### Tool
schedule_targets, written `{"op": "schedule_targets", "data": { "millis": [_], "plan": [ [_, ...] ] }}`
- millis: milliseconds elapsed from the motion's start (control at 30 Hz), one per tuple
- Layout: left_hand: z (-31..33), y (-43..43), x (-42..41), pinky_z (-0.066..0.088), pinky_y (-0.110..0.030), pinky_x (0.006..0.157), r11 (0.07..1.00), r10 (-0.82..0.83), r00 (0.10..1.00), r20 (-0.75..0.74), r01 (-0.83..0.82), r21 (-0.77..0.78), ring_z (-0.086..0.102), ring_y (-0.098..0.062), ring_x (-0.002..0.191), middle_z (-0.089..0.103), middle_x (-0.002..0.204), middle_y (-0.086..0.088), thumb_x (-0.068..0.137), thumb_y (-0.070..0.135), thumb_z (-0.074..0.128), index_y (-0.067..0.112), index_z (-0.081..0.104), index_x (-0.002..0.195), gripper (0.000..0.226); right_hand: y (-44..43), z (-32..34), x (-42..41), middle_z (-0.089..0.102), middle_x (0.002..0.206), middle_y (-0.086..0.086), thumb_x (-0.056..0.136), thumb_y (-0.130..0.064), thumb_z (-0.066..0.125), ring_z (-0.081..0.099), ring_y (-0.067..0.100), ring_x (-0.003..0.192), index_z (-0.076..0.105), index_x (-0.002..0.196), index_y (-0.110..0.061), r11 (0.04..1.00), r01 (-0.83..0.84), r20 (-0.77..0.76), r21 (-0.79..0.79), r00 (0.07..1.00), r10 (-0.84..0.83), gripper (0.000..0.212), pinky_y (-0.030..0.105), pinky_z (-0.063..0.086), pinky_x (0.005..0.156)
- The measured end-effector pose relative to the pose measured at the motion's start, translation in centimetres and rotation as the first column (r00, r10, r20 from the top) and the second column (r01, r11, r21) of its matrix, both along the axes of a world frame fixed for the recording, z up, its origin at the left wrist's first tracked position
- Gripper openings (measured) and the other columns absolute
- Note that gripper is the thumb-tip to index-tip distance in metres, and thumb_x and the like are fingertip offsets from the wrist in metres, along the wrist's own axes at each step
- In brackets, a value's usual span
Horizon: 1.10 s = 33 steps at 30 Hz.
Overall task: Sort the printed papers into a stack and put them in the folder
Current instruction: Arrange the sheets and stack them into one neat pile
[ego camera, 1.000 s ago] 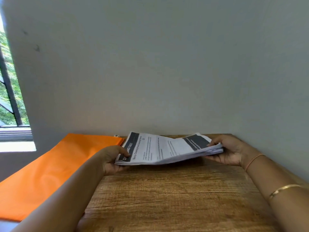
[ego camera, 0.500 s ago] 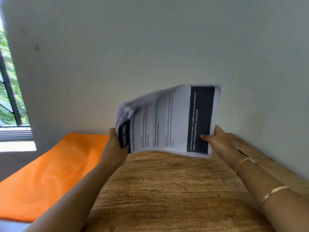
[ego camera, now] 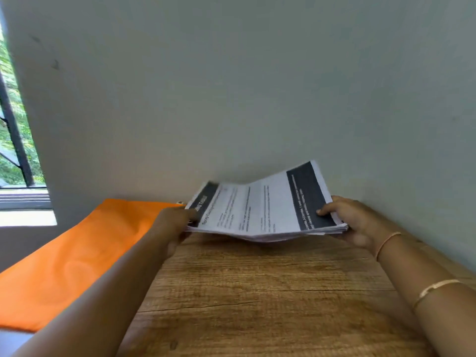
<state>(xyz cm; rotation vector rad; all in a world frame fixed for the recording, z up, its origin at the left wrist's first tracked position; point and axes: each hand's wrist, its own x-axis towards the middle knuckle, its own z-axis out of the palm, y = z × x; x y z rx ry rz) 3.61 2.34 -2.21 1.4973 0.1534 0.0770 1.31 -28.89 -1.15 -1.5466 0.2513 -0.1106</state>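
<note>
The wooden table (ego camera: 257, 292) lies nearest. Over its far end the left hand (ego camera: 172, 222) grips the left edge of the stack of papers (ego camera: 257, 212). The right hand (ego camera: 353, 222) pinches the right edge, thumb on top. The stack sags in the middle. The orange folder (ego camera: 77, 258) lies flat to the left, just beside the stack. A grey wall (ego camera: 231, 86) stands behind.

Both hands hold a paper stack (ego camera: 260, 215) over the wooden table (ego camera: 257, 292). Left hand (ego camera: 171, 222) and right hand (ego camera: 353, 220) grip opposite ends. An orange folder (ego camera: 77, 256) lies left.
</note>
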Motion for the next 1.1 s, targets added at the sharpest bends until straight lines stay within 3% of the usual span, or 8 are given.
{"op": "schedule_targets", "data": {
  "millis": [67, 200, 333, 467, 667, 867, 1000, 1100],
  "plan": [
    [-0.2, 0.2, -0.1, 0.048, -0.028, 0.057, 0.963, -0.008, 0.995, -0.101, -0.019, -0.269, 0.057, -0.015, 0.055, 0.058, 0.064, -0.006, 0.088, 0.001, 0.055, 0.007, 0.055, 0.074, 0.016, 0.4, 0.1, -0.4, 0.064, 0.060, 0.010, 0.088, 0.005, 0.045, 0.060, 0.020, 0.051, 0.055, 0.090, -0.002, 0.998, -0.056, -0.134, 0.002, 0.989, 0.056, 0.012, 0.022, 0.048, 0.041],
    [-1.4, -1.3, -0.6, 0.051, -0.039, 0.071, 0.867, -0.042, 0.989, -0.142, -0.034, -0.497, 0.060, -0.020, 0.075, 0.063, 0.079, -0.009, 0.089, 0.015, 0.060, 0.010, 0.055, 0.085, 0.008, 1.5, -0.9, -0.3, 0.056, 0.086, 0.016, 0.090, 0.009, 0.036, 0.056, 0.025, 0.070, 0.046, 0.100, -0.001, 0.987, -0.102, -0.234, 0.127, 0.964, 0.130, 0.018, 0.024, 0.050, 0.039],
    [-2.4, -4.7, -1.2, 0.052, -0.042, 0.073, 0.889, -0.178, 0.967, -0.181, 0.079, -0.450, 0.062, -0.031, 0.098, 0.064, 0.104, -0.018, 0.084, 0.003, 0.065, 0.008, 0.051, 0.117, 0.036, 2.2, -1.5, 0.0, 0.061, 0.089, 0.018, 0.089, 0.010, 0.033, 0.061, 0.030, 0.073, 0.046, 0.107, 0.002, 0.965, -0.102, -0.254, 0.240, 0.953, 0.164, 0.024, 0.030, 0.054, 0.043],
    [-4.3, -5.8, 0.1, 0.057, -0.033, 0.053, 0.938, -0.140, 0.975, -0.174, 0.074, -0.340, 0.062, -0.032, 0.100, 0.056, 0.120, -0.020, 0.083, -0.016, 0.053, 0.013, 0.033, 0.136, 0.063, 3.2, -1.2, -0.8, 0.069, 0.075, 0.023, 0.091, 0.008, 0.029, 0.068, 0.031, 0.057, 0.052, 0.103, 0.007, 0.922, -0.187, -0.250, 0.339, 0.927, 0.279, 0.026, 0.034, 0.057, 0.047],
    [-3.3, -4.1, 1.1, 0.048, -0.031, 0.055, 0.969, -0.099, 0.979, -0.179, 0.054, -0.242, 0.058, -0.023, 0.086, 0.057, 0.114, -0.016, 0.086, -0.020, 0.039, 0.007, 0.040, 0.127, 0.049, 3.4, -1.4, -0.5, 0.060, 0.093, 0.021, 0.091, 0.000, 0.042, 0.067, 0.033, 0.063, 0.052, 0.098, 0.002, 0.910, -0.078, -0.146, 0.407, 0.978, 0.149, 0.012, 0.041, 0.057, 0.045],
    [-1.2, -1.4, 0.2, 0.051, -0.022, 0.046, 0.974, -0.221, 0.929, -0.296, 0.197, -0.110, 0.054, -0.020, 0.073, 0.059, 0.085, -0.009, 0.092, -0.011, 0.035, 0.009, 0.049, 0.092, 0.025, 0.8, -1.6, 0.1, 0.056, 0.082, 0.015, 0.092, -0.011, 0.047, 0.060, 0.027, 0.064, 0.048, 0.088, -0.010, 0.978, 0.044, -0.182, 0.203, 0.983, -0.006, 0.004, 0.032, 0.053, 0.040],
    [-1.0, -0.3, 0.6, 0.047, -0.030, 0.070, 0.958, -0.285, 0.892, -0.351, 0.259, -0.120, 0.056, -0.021, 0.081, 0.061, 0.103, -0.010, 0.087, -0.007, 0.037, 0.012, 0.050, 0.107, 0.030, -0.3, -1.5, 0.1, 0.064, 0.072, 0.012, 0.088, -0.020, 0.059, 0.061, 0.025, 0.049, 0.056, 0.089, -0.011, 0.996, -0.065, -0.246, 0.055, 0.966, 0.077, 0.009, 0.029, 0.052, 0.046],
    [-1.0, -0.4, 0.5, 0.054, -0.029, 0.065, 0.948, -0.311, 0.885, -0.347, 0.265, -0.175, 0.059, -0.023, 0.078, 0.063, 0.095, -0.014, 0.088, -0.001, 0.045, 0.006, 0.052, 0.106, 0.021, 0.0, -1.6, 0.3, 0.064, 0.080, 0.015, 0.086, -0.013, 0.058, 0.058, 0.025, 0.061, 0.061, 0.100, -0.001, 0.988, -0.119, -0.277, -0.098, 0.957, 0.088, 0.019, 0.031, 0.047, 0.060]
  ]
}}
